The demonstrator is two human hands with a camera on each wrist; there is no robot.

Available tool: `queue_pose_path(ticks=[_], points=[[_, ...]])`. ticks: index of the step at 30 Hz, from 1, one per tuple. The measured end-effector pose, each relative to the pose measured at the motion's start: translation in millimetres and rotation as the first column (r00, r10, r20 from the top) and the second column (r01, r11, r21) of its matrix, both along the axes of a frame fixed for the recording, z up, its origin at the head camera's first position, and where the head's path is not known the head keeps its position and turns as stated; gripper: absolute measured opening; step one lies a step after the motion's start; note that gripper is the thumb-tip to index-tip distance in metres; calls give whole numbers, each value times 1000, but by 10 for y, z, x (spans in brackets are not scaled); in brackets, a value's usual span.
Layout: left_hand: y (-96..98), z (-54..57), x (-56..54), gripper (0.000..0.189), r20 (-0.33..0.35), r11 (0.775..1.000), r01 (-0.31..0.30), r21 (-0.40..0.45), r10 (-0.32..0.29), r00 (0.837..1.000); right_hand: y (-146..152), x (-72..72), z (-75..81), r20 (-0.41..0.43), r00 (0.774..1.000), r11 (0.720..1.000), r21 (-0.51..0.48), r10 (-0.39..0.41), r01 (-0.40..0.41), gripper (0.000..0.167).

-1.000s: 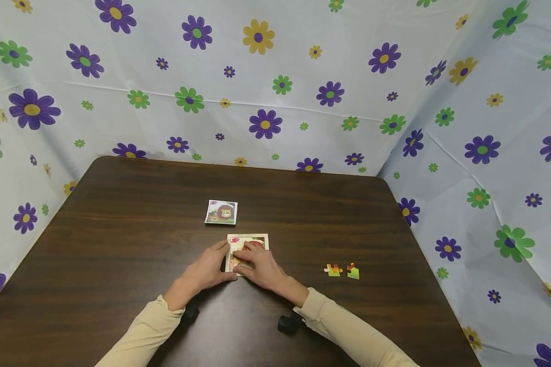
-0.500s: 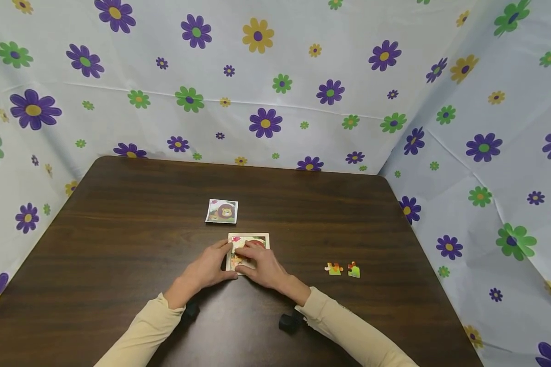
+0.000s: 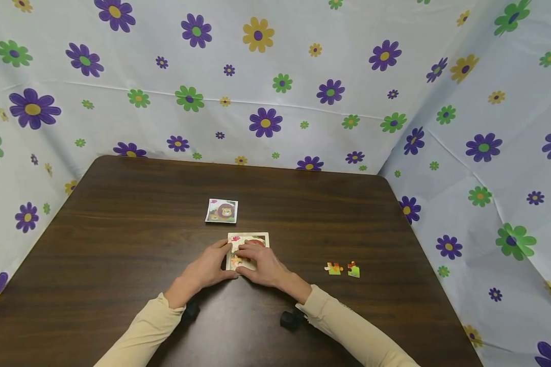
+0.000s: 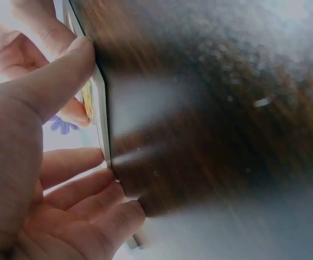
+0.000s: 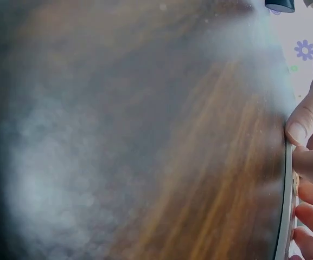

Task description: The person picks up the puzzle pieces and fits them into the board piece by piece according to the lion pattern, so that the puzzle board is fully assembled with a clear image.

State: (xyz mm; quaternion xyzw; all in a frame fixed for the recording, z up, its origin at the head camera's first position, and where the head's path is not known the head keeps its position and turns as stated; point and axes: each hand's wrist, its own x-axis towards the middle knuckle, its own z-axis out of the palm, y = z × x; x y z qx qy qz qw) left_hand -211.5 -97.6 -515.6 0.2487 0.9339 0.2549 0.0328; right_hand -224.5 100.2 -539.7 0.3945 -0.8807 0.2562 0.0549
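Note:
A square jigsaw puzzle tray with a pale border lies on the table, part of its lion picture covered by the hands. My left hand holds the tray at its near left corner, thumb along the near edge and fingers against the left side. My right hand reaches over the tray from the right, fingers bent down onto the picture. At its fingertips a yellow puzzle piece shows, tilted above the tray's rim in the left wrist view. Most of that piece is hidden by the fingers.
A lion picture card lies beyond the tray. Two loose pieces, an orange-and-green puzzle piece and a green corner piece, lie to the right on the dark wooden table. A flowered curtain surrounds the table's far and side edges.
The right hand's fingers shift slightly over the tray. The left hand keeps its hold, and the card and loose pieces stay where they were.

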Motion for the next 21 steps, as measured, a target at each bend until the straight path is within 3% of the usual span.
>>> queue_pose_path(ticks=[15, 21], points=[[5, 7, -2, 72, -13, 1000, -7, -2, 7, 1000, 16, -46, 1, -79, 995, 998, -1, 67, -67, 33], [5, 16, -3, 73, -6, 1000, -5, -7, 5, 1000, 8, -44, -1, -48, 997, 998, -4, 62, -62, 34]])
